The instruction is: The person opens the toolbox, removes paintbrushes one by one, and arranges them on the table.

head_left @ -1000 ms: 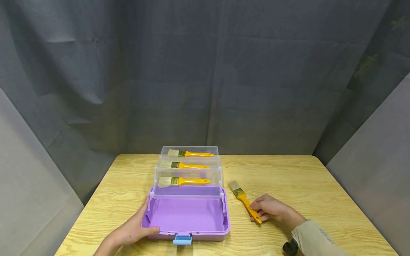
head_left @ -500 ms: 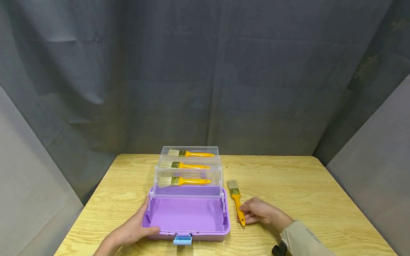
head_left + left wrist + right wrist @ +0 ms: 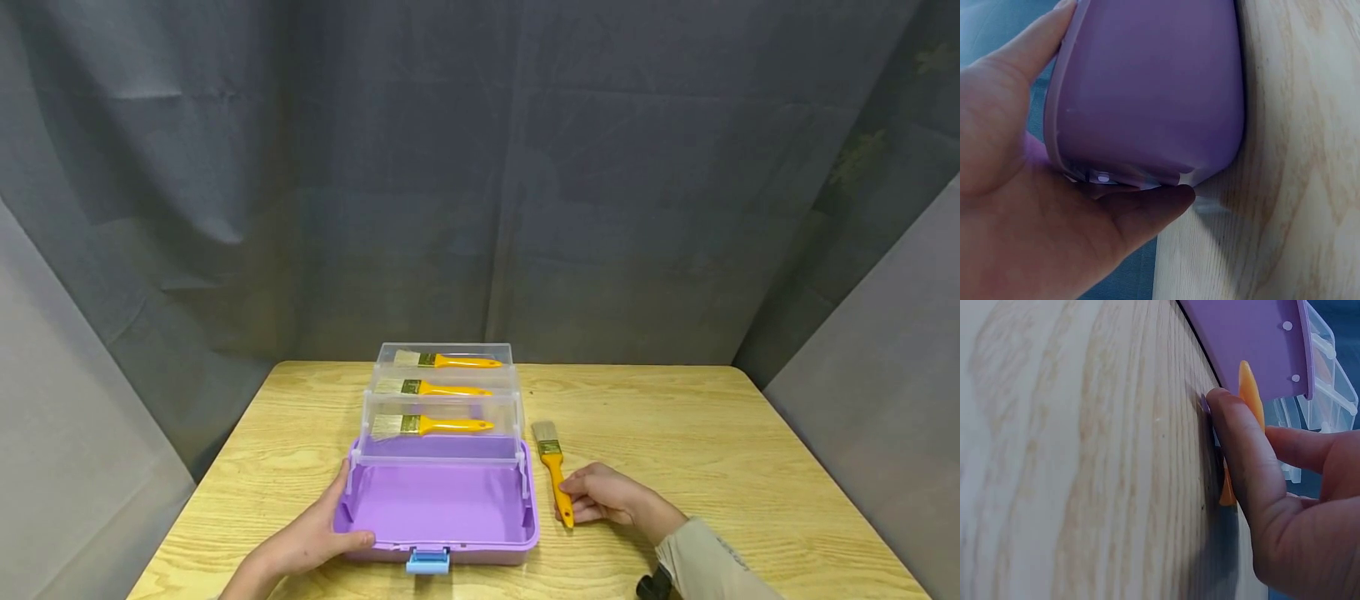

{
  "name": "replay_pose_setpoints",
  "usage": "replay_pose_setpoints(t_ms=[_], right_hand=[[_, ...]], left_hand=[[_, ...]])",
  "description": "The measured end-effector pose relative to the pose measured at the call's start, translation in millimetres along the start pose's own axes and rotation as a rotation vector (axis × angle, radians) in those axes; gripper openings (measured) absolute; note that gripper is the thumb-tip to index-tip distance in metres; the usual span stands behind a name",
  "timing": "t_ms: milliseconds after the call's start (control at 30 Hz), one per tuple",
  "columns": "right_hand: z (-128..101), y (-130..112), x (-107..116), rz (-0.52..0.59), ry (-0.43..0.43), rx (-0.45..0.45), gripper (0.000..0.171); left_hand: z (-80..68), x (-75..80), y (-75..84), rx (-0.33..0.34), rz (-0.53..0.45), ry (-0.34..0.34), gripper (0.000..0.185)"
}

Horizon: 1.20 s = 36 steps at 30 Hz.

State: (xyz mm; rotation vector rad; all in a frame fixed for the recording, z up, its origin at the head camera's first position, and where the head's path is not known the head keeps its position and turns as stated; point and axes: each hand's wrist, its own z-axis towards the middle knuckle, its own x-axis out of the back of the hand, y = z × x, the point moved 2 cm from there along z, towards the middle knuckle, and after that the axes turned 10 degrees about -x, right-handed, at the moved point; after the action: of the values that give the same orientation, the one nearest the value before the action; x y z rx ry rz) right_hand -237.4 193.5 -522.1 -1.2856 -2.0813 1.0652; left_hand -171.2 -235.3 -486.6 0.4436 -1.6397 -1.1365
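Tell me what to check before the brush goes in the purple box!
1. Right hand has the loose brush: ok, fingers on its yellow handle, though the brush lies flat on the table.
2. Left hand steadies the box: ok, it holds the near left corner.
3. Purple bottom has room: ok, nothing shows in it.
4. Clear trays are swung back out of the way: ok.
5. Each tray is filled: ok, one brush in each of the three.
6. Grip is firm enough to lift: cannot tell.
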Motion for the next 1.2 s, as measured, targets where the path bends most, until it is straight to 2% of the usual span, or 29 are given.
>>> replay_pose_setpoints(t_ms=[467, 667, 800, 933, 1067, 1200], right_hand=[[-6, -1, -3, -0.205, 0.182, 0.031, 0.022], [-11, -10, -1, -0.248, 0.218, 0.06, 0.024], [-14, -29, -1, -0.275, 0.212, 0.167, 0.023], [-18, -56, -7, -0.309, 0.216, 0.325, 0.02], [-20, -82, -18, -0.401, 0.285, 0.452, 0.017], [-17, -101, -33, -0.511, 0.357, 0.514, 0.019]], left_hand=[[0.4, -0.1, 0.8, -0.019, -0.039, -0.009, 0.115], [0.6, -0.2, 0.1, -0.014, -0.04, -0.009, 0.114], [0.3, 0.2, -0.7, -0.014, -0.025, -0.005, 0.114], [0.4, 0.3, -1.2, -0.018, -0.02, -0.007, 0.114], [0.1, -0.1, -1.8, -0.013, -0.017, -0.004, 0.114], [0.0, -0.8, -1.0, -0.016, -0.006, 0.002, 0.115]])
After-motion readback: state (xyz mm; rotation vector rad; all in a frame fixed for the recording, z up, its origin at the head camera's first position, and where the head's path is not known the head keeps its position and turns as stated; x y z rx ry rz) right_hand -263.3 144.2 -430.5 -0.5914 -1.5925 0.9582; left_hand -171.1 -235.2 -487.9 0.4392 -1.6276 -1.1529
